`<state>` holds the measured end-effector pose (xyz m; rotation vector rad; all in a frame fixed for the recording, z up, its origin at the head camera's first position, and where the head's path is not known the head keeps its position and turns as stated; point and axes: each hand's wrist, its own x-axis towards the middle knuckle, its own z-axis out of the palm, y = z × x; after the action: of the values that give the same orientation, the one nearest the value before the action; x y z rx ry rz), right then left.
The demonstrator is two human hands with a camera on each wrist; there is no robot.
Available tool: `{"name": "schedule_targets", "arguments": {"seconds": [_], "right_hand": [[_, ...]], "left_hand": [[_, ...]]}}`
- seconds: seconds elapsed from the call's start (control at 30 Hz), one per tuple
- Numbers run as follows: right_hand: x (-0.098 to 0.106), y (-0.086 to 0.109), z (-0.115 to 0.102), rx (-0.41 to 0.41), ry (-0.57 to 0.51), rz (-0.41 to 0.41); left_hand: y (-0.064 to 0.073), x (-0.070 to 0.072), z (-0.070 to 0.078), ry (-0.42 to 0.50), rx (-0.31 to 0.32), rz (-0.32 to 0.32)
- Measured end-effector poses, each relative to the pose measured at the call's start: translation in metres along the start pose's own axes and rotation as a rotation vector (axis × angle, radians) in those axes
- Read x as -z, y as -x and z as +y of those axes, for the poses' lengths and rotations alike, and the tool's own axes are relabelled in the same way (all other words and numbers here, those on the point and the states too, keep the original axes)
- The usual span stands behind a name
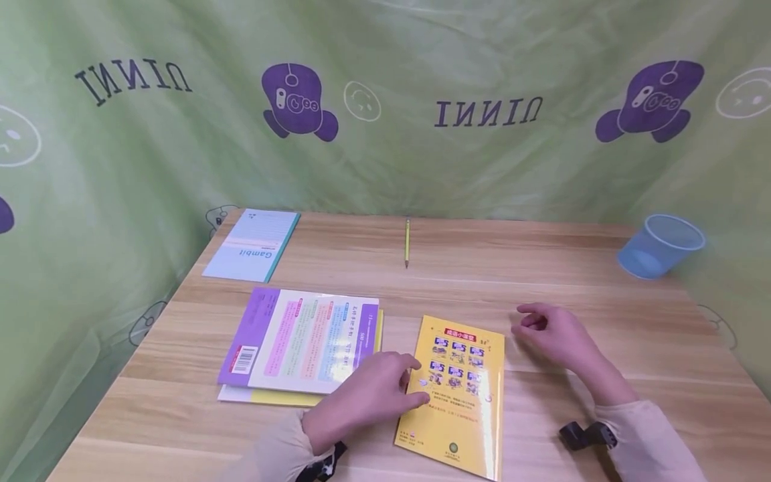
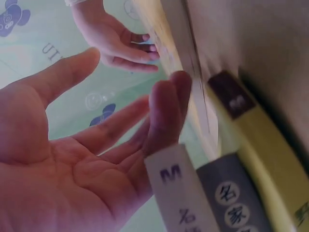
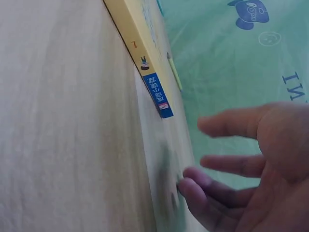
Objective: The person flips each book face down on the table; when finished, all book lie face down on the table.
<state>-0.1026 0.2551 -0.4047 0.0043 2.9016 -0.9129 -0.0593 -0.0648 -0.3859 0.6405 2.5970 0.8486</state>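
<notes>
A yellow book [image 1: 460, 418] with a printed cover lies flat at the front middle of the table. My left hand [image 1: 376, 395] hovers over its left edge, fingers loosely spread and nothing held. In the left wrist view, the palm of my left hand [image 2: 91, 169] is turned up beside several book spines, a white one [image 2: 178, 188] among them. My right hand [image 1: 557, 335] is right of the yellow book, apart from it, with fingers loosely bent. The right wrist view shows the yellow book's spine [image 3: 133, 46] and my right hand [image 3: 260, 169] holding nothing.
Left of the yellow book, a white and purple book [image 1: 241, 351] lies on other books. Behind it is a light-blue Gambit notebook [image 1: 249, 244]. A yellow-green pencil [image 1: 407, 242] lies at the back middle, and a blue mesh cup [image 1: 656, 251] stands at the back right.
</notes>
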Motion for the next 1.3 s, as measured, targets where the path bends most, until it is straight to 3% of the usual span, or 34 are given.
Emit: {"name": "schedule_targets", "arguments": {"seconds": [0.23, 0.5, 0.9, 1.3], "right_hand": [[0.0, -0.001, 0.002, -0.026, 0.049, 0.021], [-0.006, 0.0, -0.007, 0.003, 0.074, -0.011], [-0.014, 0.002, -0.015, 0.0, -0.145, -0.069], [-0.016, 0.004, -0.019, -0.056, -0.202, -0.1]], "left_hand": [[0.002, -0.004, 0.003, -0.063, 0.016, -0.038], [0.005, -0.004, 0.001, -0.011, 0.035, -0.033], [0.005, -0.005, 0.002, 0.018, 0.05, -0.051], [0.004, -0.004, 0.002, 0.06, 0.027, -0.079]]}}
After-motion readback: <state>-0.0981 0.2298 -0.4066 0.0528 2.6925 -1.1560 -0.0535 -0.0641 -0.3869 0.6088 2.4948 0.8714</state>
